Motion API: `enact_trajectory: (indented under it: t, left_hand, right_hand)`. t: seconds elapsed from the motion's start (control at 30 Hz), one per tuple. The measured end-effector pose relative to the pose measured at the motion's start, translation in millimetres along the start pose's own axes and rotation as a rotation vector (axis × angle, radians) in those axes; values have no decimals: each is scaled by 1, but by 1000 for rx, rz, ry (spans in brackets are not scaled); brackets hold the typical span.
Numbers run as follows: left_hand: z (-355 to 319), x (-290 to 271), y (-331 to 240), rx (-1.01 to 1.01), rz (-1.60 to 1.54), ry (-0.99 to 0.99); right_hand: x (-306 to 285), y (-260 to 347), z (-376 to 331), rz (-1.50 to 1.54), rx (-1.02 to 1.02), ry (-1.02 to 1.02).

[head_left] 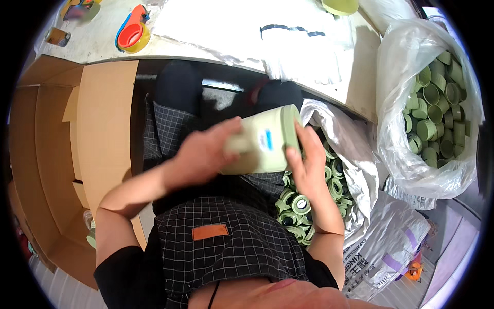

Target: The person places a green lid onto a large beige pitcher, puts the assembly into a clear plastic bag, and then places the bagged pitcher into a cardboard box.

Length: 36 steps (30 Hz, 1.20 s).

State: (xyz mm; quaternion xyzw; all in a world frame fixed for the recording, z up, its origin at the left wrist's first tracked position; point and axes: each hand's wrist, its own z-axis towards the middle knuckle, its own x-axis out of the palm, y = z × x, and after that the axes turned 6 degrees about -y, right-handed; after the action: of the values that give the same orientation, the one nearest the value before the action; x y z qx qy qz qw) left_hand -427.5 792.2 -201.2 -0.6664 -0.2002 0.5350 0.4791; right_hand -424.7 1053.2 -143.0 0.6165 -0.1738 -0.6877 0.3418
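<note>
A pale cream cup (262,141) with a green lid end (291,129) lies sideways above my lap, held between both hands. My left hand (206,152) grips its base end. My right hand (307,162) wraps the lidded end, fingers on the green rim. A small blue sticker shows on the cup's side. Just below my right hand, an open silver bag (355,170) holds several green ring-shaped lids (301,203).
A clear plastic bag (401,134) full of green caps (435,105) stands at the right. An open cardboard box (62,154) is at my left. The white table (216,31) carries a red tape dispenser (133,30) and plastic sleeves (293,46). A printed sack (381,252) lies lower right.
</note>
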Motion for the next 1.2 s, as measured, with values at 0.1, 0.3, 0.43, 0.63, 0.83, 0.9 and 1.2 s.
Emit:
enact_trajectory:
  t: [0.1, 0.3, 0.43, 0.63, 0.83, 0.9, 1.2]
  left_hand:
    - [18, -11, 20, -63, -155, -43]
    - [9, -10, 21, -67, -88, -26]
    - [-9, -1, -18, -18, 62, 128]
    - [48, -69, -56, 546, -22, 102]
    - [224, -86, 69, 376, 331, -429]
    - [258, -78, 143, 37, 423, -317]
    - [280, -69, 153, -95, 157, -253]
  right_hand:
    - [-1, 5, -9, -60, -315, -54]
    - [-6, 16, 13, -59, -153, 61]
    - [11, -21, 25, 279, 364, 56]
    - [13, -76, 28, 375, 288, 95]
    - [7, -49, 39, 413, 256, 161]
    - [7, -54, 37, 403, 235, 142]
    - [0, -75, 81, 531, 64, 33]
